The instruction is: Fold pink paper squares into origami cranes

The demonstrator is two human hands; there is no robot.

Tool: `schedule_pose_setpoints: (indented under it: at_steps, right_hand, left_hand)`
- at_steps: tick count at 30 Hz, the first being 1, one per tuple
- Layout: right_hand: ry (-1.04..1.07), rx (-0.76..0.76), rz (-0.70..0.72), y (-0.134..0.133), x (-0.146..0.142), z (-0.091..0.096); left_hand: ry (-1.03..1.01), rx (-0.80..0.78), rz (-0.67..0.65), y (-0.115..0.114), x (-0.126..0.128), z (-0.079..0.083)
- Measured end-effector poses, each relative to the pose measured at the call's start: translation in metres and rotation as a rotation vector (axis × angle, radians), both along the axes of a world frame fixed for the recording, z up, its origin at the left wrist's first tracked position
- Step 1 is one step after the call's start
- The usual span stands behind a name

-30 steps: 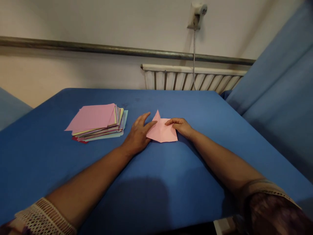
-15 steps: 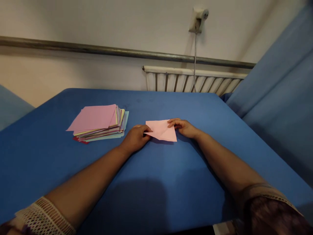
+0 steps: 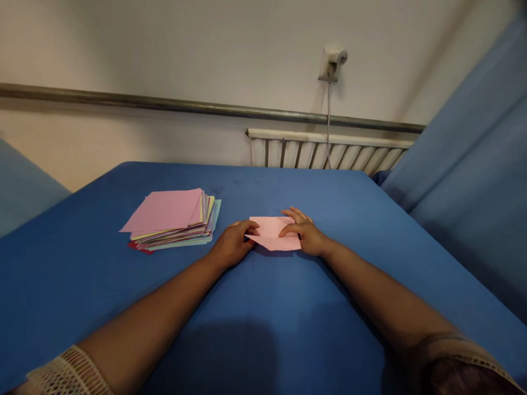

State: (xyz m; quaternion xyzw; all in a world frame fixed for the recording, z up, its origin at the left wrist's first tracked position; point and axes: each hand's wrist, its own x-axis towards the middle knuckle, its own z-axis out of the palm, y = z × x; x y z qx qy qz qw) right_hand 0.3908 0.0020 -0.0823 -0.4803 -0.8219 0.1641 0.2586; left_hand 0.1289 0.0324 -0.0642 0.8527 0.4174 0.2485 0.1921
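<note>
A small pink sheet of paper [image 3: 269, 226] lies in front of me, creased, its near edge lifted in a flap. At its left edge, my left hand [image 3: 234, 243] is closed, pinching the paper between thumb and fingers. My right hand [image 3: 307, 235] is over the right side, with the thumb on the paper's face and the other fingers reaching over the far right edge. It too is gripping the sheet. To the left of my left hand sits a stack of coloured paper [image 3: 171, 211], pink on top, with its edges uneven.
Everything rests on a blue-covered table [image 3: 230, 351]. Beyond it are a radiator [image 3: 304, 151], a metal rail [image 3: 185, 107] and a wall socket [image 3: 331, 65] with a hanging cord. A blue curtain [image 3: 465, 131] hangs on the right.
My right thumb has moved inward onto the paper's face, and the right fingers have spread over its far edge. My left hand keeps its hold. The view has tilted up slightly.
</note>
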Motion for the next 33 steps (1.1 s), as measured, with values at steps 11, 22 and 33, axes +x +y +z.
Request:
schedule_pose_setpoints:
  at_steps: [11, 22, 33]
  right_hand:
    - [-0.001, -0.104, -0.273, 0.010, 0.001, -0.005]
    - [-0.259, -0.028, -0.020, -0.027, -0.051, 0.012]
    - [-0.357, -0.182, -0.014, -0.033, -0.055, 0.016]
  left_hand:
    - [0.074, -0.145, 0.195, 0.006, 0.003, 0.005]
    - [0.277, 0.204, 0.188, -0.011, 0.020, 0.006]
    - [0.496, -0.002, -0.084, -0.035, 0.033, 0.004]
